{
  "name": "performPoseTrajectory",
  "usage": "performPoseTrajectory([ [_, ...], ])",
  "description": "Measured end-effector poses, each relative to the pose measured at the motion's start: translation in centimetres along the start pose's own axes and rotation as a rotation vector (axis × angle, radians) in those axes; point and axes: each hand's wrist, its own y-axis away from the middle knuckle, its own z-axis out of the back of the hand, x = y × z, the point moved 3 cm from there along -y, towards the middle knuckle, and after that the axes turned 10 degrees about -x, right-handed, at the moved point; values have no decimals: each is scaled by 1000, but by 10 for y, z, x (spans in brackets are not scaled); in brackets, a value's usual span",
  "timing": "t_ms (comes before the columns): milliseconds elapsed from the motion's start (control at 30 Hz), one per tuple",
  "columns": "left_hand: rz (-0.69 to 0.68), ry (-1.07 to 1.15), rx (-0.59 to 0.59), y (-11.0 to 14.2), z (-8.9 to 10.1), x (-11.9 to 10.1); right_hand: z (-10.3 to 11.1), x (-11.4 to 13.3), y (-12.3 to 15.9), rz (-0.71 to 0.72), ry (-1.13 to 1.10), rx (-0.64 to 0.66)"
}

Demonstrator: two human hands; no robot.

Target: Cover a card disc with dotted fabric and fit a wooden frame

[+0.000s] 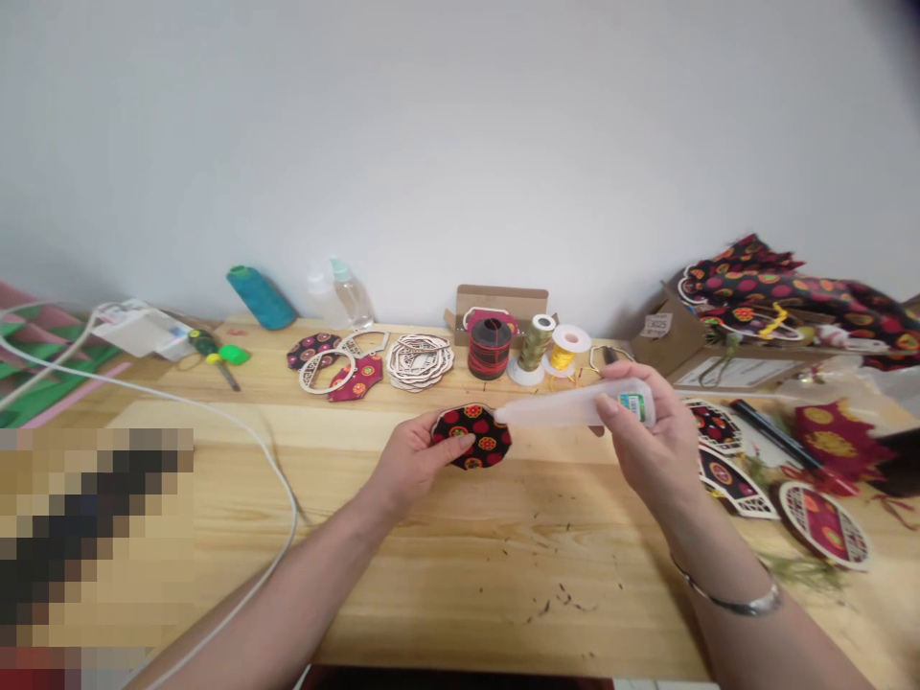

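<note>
Between the thumb and fingers of my left hand is a dark patterned fabric piece, many-sided, with red and yellow flower motifs and a thin pale edge. My right hand is closed around a translucent white glue bottle with a long tapering nozzle and a green label. The bottle lies nearly level, and its nozzle tip meets or almost meets the upper right edge of the fabric piece. Whether glue is flowing out cannot be seen. Both hands are held above the wooden table.
Along the back stand a stack of cut wooden frames, a red-black thread spool, a yellow spool and a teal thread cone. At right are a cardboard box of fabric and a round ornament. A white cable crosses the left side.
</note>
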Motion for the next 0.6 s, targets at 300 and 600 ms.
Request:
performPoseTrajectory([
  [300,-33,-1,-13,-1,1,1,-6,7,3,80,83,16],
  [600,-83,-126,-77,1,-1,-4,-9,13,8,165,139,6],
])
